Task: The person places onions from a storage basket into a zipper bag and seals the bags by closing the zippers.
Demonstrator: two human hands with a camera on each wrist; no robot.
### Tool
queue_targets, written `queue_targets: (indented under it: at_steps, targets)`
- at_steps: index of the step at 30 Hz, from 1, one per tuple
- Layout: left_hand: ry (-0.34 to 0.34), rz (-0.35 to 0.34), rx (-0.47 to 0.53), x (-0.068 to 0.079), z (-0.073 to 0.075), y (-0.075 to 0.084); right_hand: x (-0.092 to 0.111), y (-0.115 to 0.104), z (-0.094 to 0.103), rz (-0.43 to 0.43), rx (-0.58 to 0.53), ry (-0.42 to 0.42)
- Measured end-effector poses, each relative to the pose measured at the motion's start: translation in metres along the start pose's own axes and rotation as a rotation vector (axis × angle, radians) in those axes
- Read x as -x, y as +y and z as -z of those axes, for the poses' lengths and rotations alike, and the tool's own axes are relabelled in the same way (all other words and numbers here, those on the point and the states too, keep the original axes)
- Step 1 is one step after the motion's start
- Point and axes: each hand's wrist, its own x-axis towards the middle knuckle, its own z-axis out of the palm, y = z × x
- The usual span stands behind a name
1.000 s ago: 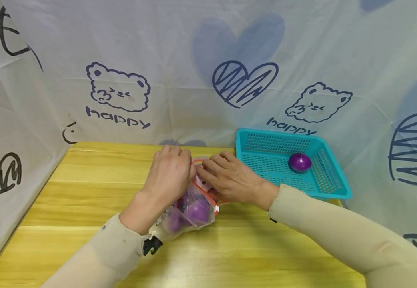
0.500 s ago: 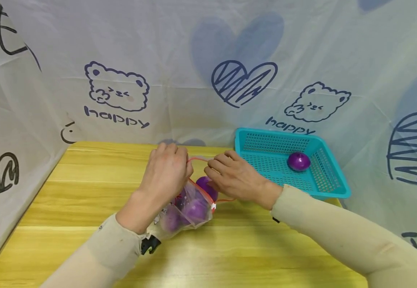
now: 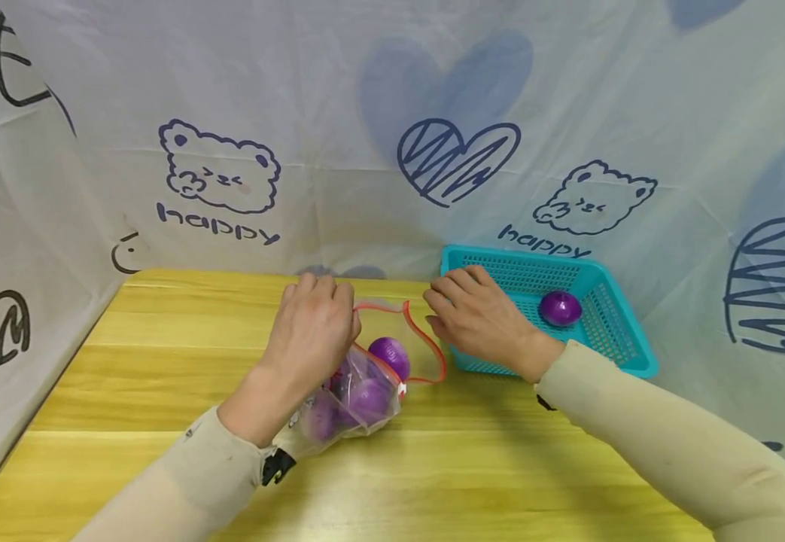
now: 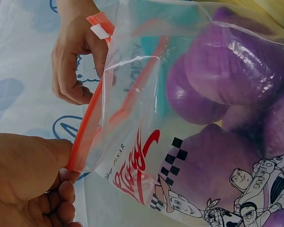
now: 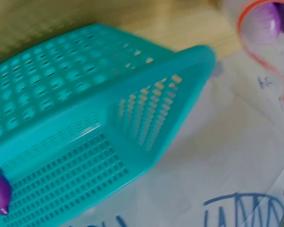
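Note:
My left hand [image 3: 314, 339] pinches the red-edged mouth of a clear zip bag [image 4: 97, 184] between thumb and finger. Cartoon figures and red lettering are printed on the bag. Several purple onions [image 4: 232, 61] fill it, and one more onion [image 3: 390, 355] sits just inside the gaping mouth. A white slider [image 4: 100, 31] shows at one end of the red zip. My right hand [image 3: 483, 324] is over the left end of the turquoise basket [image 3: 625, 331], its fingers loosely bent and holding nothing. A single purple onion [image 3: 560, 309] lies inside the basket, toward its right end.
The wooden table [image 3: 162, 391] lies under the bag and basket. A white cloth [image 3: 338, 196] printed with hearts and bears hangs behind and at the sides. The basket stands near the table's back right edge, close to the cloth.
My right hand has let go of an onion at the bag's mouth and moved right, over the basket. The bag's red mouth now stands wider. My left hand keeps its grip.

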Motion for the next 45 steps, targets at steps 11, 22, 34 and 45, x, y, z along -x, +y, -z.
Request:
queue_targets:
  at_steps: [11,22,34,45]
  targets:
    - [-0.018,0.029,0.0,0.003,-0.001,-0.001,0.023,0.035,-0.013,-0.088,0.042,-0.038]
    - [-0.028,0.053,0.016,0.006,-0.002,-0.002,0.07,0.092,-0.032,-0.161,0.139,-0.194]
    - [-0.068,0.067,0.053,0.006,-0.003,-0.003,0.112,0.148,-0.04,-0.241,0.141,-0.39]
    - [-0.099,0.076,0.059,0.007,-0.003,-0.003,0.134,0.16,-0.048,-0.242,0.181,-0.522]
